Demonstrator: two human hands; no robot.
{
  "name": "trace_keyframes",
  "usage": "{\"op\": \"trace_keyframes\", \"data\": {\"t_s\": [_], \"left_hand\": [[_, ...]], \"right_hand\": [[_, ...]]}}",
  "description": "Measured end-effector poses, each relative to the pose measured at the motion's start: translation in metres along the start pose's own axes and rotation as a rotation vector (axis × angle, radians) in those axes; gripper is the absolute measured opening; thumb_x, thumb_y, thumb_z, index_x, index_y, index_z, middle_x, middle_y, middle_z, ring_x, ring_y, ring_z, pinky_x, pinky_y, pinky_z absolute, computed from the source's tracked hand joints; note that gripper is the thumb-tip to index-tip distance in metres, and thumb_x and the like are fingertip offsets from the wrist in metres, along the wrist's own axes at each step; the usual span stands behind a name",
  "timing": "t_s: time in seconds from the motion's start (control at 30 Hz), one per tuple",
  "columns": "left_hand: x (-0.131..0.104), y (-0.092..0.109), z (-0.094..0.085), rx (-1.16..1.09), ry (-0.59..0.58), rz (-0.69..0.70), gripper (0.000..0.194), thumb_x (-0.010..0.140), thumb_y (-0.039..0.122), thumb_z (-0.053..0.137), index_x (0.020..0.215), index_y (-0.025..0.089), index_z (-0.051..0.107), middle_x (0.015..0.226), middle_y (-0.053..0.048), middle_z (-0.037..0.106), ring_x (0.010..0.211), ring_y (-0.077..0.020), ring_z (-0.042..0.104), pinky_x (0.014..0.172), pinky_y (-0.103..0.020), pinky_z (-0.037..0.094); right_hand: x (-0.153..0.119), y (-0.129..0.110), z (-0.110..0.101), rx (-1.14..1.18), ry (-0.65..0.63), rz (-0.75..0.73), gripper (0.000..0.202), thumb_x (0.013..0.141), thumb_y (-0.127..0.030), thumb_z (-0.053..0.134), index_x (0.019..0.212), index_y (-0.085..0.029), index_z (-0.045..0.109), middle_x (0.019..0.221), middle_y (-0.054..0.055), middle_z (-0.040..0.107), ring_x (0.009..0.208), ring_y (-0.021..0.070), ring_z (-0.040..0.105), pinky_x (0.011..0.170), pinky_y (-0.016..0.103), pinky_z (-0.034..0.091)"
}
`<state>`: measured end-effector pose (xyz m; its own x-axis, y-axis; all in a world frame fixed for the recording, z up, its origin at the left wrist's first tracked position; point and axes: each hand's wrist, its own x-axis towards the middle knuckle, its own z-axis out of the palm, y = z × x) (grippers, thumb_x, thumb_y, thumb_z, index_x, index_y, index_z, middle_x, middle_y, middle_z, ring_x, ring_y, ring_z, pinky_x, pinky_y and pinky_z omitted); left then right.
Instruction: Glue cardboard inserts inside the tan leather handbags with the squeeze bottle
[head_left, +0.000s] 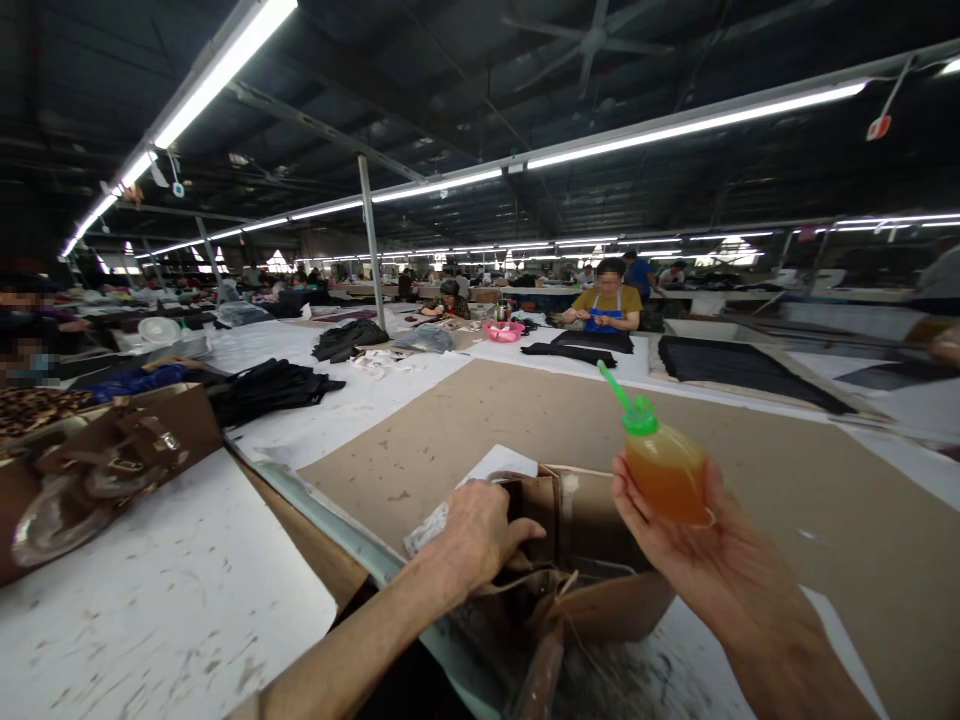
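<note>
Fingers of the right hand (697, 545) are cupping an amber bottle (664, 465) upright above the table (750, 450); the left hand (476, 535) is gripping the brown bag's (570, 560) rim, best held wide.

1. Right hand (675, 540) is raised above the work table (750, 470), palm up, fingers wrapped round a small bottle (666, 468) of orange liquid with a green cap and green nozzle tilted up-left.
2. Left hand (480, 535) rests on the open top edge of a brown leather bag (592, 560), fingers curled over its rim.
3. White paper (499, 465) lies just behind the bag.
4. Second brown bag (105, 470), with buckles, lies at left on a white surface.
5. Dark garments (270, 388) are piled further back.
6. A seated person in a yellow top (609, 300) works at a far table beside a pink basin (504, 331).
</note>
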<state>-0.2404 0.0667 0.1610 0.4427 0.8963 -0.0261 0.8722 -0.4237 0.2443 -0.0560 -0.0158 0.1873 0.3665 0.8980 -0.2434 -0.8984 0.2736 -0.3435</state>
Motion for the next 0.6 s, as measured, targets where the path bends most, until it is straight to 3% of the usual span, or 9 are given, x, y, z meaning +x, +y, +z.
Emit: {"op": "trace_keyframes", "data": {"t_s": [0.13, 0.27, 0.4, 0.5, 0.6], "left_hand": [[0.025, 0.020, 0.010, 0.030, 0.006, -0.042, 0.076, 0.051, 0.063, 0.069, 0.104, 0.010, 0.061, 0.105, -0.019, 0.062, 0.098, -0.0343, 0.056, 0.081, -0.040, 0.044], [0.054, 0.032, 0.023, -0.065, -0.069, -0.134, 0.095, 0.039, 0.067, 0.071, 0.112, 0.010, 0.056, 0.119, -0.021, 0.055, 0.108, -0.0356, 0.051, 0.086, -0.041, 0.044], [0.071, 0.037, 0.045, -0.148, -0.049, -0.094, 0.073, 0.057, 0.066, 0.063, 0.108, 0.014, 0.058, 0.110, -0.015, 0.061, 0.101, -0.0312, 0.057, 0.086, -0.039, 0.046], [0.076, 0.037, 0.058, -0.234, 0.014, -0.063, 0.045, 0.072, 0.048, 0.055, 0.101, 0.013, 0.060, 0.104, -0.015, 0.064, 0.097, -0.0302, 0.059, 0.083, -0.038, 0.046], [0.073, 0.038, 0.063, -0.360, -0.005, -0.075, 0.035, 0.074, 0.027, 0.051, 0.104, 0.011, 0.059, 0.105, -0.015, 0.063, 0.097, -0.0275, 0.059, 0.081, -0.034, 0.047]], "right_hand": [[-0.004, 0.000, 0.000, -0.016, 0.013, -0.014, 0.028, 0.092, -0.029, 0.043, 0.113, -0.019, 0.059, 0.114, 0.012, 0.057, 0.106, 0.0291, 0.054, 0.073, 0.045, 0.054], [-0.004, -0.003, -0.004, -0.014, 0.023, 0.009, 0.025, 0.092, -0.027, 0.043, 0.109, -0.020, 0.060, 0.113, 0.011, 0.058, 0.107, 0.0306, 0.053, 0.074, 0.050, 0.052], [-0.001, -0.001, -0.006, -0.005, 0.030, 0.019, 0.019, 0.091, -0.027, 0.046, 0.103, -0.022, 0.060, 0.113, 0.009, 0.057, 0.110, 0.0327, 0.050, 0.076, 0.056, 0.050], [0.001, -0.004, -0.009, -0.027, 0.008, 0.012, 0.020, 0.091, -0.026, 0.046, 0.105, -0.021, 0.059, 0.115, 0.009, 0.056, 0.111, 0.0331, 0.049, 0.077, 0.056, 0.049], [0.003, -0.009, -0.019, -0.111, -0.051, -0.005, 0.025, 0.092, -0.028, 0.043, 0.113, -0.024, 0.056, 0.116, 0.007, 0.055, 0.111, 0.0314, 0.049, 0.079, 0.056, 0.050]]}}
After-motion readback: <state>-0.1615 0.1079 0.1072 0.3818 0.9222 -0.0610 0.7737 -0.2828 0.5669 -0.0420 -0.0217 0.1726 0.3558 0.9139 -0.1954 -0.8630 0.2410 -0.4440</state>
